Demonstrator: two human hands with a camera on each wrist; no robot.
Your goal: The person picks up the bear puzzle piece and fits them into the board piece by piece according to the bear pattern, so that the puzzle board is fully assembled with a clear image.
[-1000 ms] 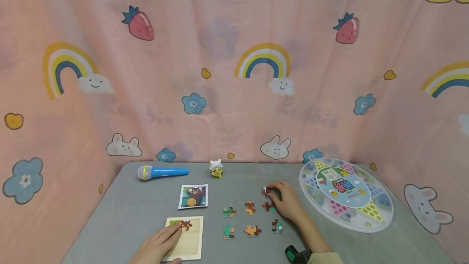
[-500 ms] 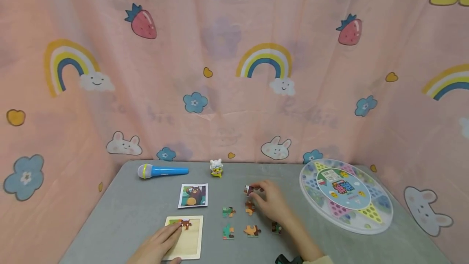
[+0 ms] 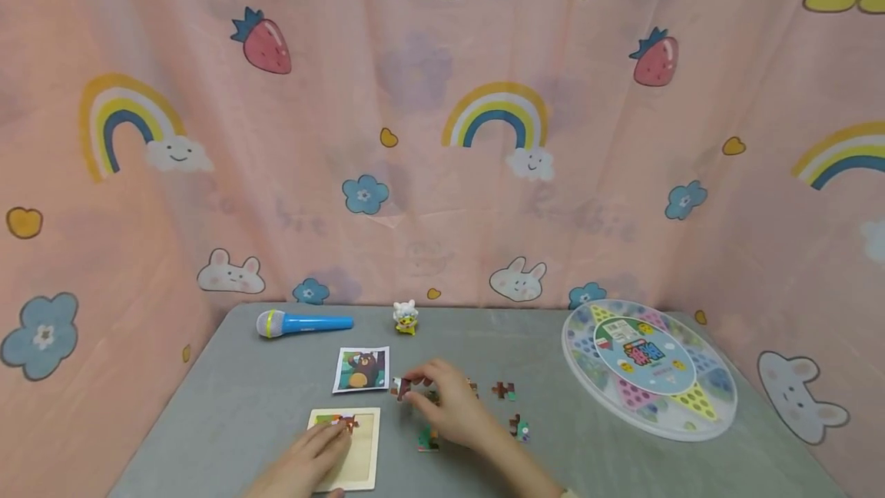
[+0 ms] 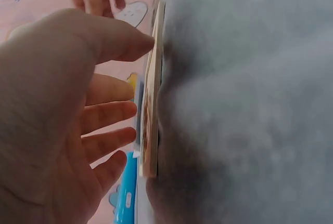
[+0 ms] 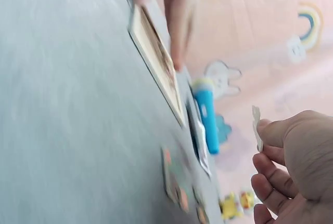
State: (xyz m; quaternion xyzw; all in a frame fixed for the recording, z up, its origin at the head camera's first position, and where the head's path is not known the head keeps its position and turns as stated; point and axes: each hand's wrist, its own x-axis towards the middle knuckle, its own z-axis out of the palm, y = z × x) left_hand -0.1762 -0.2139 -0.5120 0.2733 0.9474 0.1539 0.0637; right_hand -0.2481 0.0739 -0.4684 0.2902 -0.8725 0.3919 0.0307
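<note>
Pale wood: a shallow puzzle tray [image 3: 376, 448] lies flat on the grey table [image 3: 207, 421], near edge, left of centre. Brown and green puzzle pieces [image 3: 348, 420] sit inside it along the far rim; the rest of the visible floor is bare wood.

Left hand [image 3: 304, 459] laid over the tray's left side, fingers nearly straight, tips resting at the seated pieces, thumb at the near edge. It grasps nothing — a light touch from above.

Right hand [image 3: 456, 406] reaches across in mid-air, thumb and fingertips closed in a pinch on one puzzle piece, the held piece [image 3: 399, 388], brown with some white. In the right wrist view it shows edge-on, raised clear of the table. From the head it appears just right of the picture card [image 3: 361, 370], which bears a brown bear and lies beyond the tray.

Loose pieces lie under and beyond the right hand: one brown and green [image 3: 504, 390], one nearer with a pale spot [image 3: 518, 427], one green [image 3: 427, 439] — others partly hidden by the hand.

Far edge: blue toy microphone [image 3: 304, 323] on its side, small white-and-yellow figurine [image 3: 405, 317] upright. Right: round game board [image 3: 650, 367]. Behind: pink printed cloth [image 3: 429, 237].
</note>
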